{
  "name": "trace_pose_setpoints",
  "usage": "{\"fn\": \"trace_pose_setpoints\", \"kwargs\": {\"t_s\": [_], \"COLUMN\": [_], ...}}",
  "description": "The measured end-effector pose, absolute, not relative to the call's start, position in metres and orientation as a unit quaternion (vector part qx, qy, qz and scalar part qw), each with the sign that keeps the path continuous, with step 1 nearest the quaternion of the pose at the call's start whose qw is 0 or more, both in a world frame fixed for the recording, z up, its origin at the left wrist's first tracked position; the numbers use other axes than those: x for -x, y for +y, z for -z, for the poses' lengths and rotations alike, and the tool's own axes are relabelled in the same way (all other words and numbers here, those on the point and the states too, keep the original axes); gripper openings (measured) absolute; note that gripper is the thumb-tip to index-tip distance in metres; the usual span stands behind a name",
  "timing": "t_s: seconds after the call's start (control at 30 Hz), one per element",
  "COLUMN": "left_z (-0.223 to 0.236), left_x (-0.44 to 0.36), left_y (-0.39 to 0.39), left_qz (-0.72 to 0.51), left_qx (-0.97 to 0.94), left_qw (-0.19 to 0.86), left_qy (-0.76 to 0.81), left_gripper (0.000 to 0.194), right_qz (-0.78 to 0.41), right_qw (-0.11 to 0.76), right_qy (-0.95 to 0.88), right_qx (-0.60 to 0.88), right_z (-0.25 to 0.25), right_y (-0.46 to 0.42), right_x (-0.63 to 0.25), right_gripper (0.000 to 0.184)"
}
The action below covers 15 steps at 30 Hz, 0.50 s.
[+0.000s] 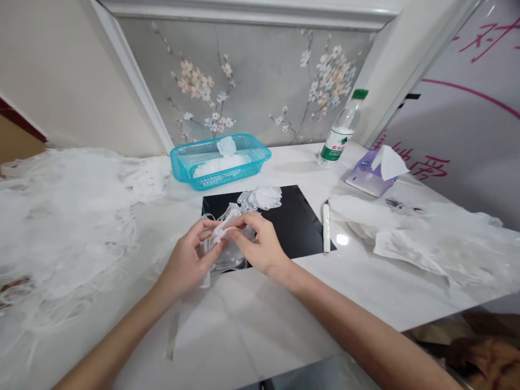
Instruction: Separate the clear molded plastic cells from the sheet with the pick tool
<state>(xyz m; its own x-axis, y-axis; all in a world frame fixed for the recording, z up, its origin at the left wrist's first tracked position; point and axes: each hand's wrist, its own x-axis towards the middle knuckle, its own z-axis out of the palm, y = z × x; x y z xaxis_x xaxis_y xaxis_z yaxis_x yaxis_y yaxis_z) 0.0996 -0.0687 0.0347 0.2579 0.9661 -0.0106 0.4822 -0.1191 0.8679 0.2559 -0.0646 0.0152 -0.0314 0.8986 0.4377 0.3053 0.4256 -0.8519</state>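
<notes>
Pinching the sheer white piece (221, 233) between thumb and fingers of the left hand (193, 254) at the dial's centre, and gripping a fold of it in the right hand (258, 244) too, fingers nearly closed. Holding the white piece over the near left part of the black mat (298, 222), with loose loops and edges of it hanging below the hands.

Taking the hands as centre, seeing the white stack (266, 197) on the mat between one and two o'clock, near the right hand. Noting the blue basket (227, 182) at twelve o'clock, containing white pads (223, 163), in front of the floral panel (252, 70). Finding the bottle (336, 145) with a green cap upright at two o'clock, and the tissue pack (370, 181) just beside it, nearer three. Spotting the pale strip (326, 227) at three o'clock, across the mat's right edge, and the white sheets (439, 238) farther out in that direction. Viewing the wide white heap (60, 211) from nine to ten o'clock on the table (252, 325), with thin loops trailing from its near side.
</notes>
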Motion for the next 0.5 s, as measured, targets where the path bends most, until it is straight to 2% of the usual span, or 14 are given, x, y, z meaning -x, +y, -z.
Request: {"fn": "trace_pose_setpoints", "kwargs": {"t_s": [0.1, 0.2, 0.27, 0.37, 0.5], "left_z": [-0.034, -0.031, -0.030, -0.031, -0.036], "left_x": [-0.100, -0.103, -0.105, -0.107, -0.100], "left_y": [-0.072, -0.076, -0.078, -0.079, -0.078], "left_qz": [-0.278, -0.234, -0.207, -0.181, -0.147], "left_qx": [-0.675, -0.692, -0.709, -0.728, -0.763], "left_qw": [0.423, 0.427, 0.411, 0.410, 0.434], "left_qy": [0.536, 0.533, 0.534, 0.518, 0.456], "left_gripper": [0.042, 0.040, 0.036, 0.029, 0.019], "right_qz": [-0.318, -0.325, -0.249, -0.125, -0.088], "right_qw": [0.597, 0.705, 0.751, 0.753, 0.730], "right_qy": [-0.552, -0.349, -0.249, -0.253, -0.317], "right_qx": [0.487, 0.525, 0.559, 0.594, 0.599], "right_z": [-0.013, -0.009, -0.006, -0.005, -0.008], "right_y": [-0.051, -0.031, -0.020, -0.012, -0.013], "right_x": [-0.269, -0.303, -0.327, -0.349, -0.359], "right_gripper": [0.013, 0.017, 0.017, 0.018, 0.020]}}
